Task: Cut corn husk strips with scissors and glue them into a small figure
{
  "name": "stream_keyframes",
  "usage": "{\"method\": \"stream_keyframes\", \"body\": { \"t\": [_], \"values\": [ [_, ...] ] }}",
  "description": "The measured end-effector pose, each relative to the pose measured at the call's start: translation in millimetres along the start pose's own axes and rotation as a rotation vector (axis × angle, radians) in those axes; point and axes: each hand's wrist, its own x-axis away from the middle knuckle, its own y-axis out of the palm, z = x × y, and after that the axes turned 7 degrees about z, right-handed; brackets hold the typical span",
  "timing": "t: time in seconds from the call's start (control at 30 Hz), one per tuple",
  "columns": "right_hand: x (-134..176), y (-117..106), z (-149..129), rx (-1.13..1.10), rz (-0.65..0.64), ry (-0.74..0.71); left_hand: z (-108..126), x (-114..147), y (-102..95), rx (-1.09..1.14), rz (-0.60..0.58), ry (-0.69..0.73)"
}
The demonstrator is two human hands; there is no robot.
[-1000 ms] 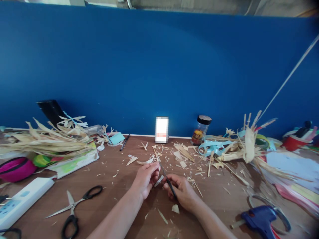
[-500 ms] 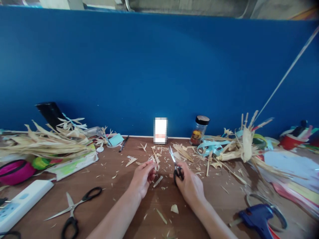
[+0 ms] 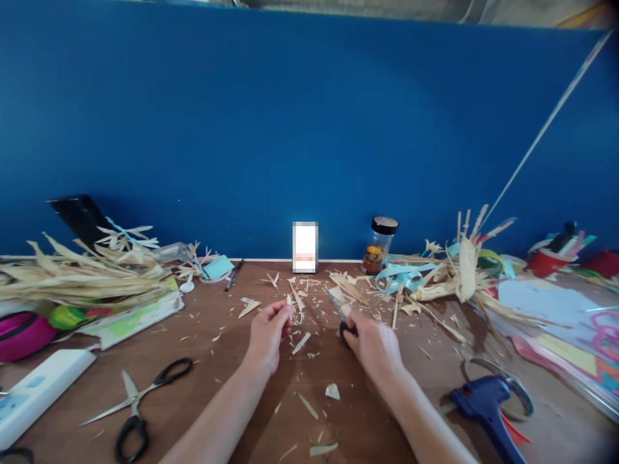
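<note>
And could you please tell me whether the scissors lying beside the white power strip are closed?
No, the scissors lie on the table with their two blades spread apart in a V.

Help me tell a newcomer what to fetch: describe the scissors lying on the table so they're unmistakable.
On the brown table, find the white power strip at the left. Right of it lie the black-handled scissors. Their blades are spread open and no hand touches them, unlike the pair in the right hand.
</note>
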Motion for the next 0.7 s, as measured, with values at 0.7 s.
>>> {"method": "stream_keyframes", "body": {
  "t": [0.7],
  "values": [
    [0.2,24.5,-0.6,-0.319,0.02,0.04,22.8,-29.9,-45.5,-1.4,0.148,0.606]
  ]
}}
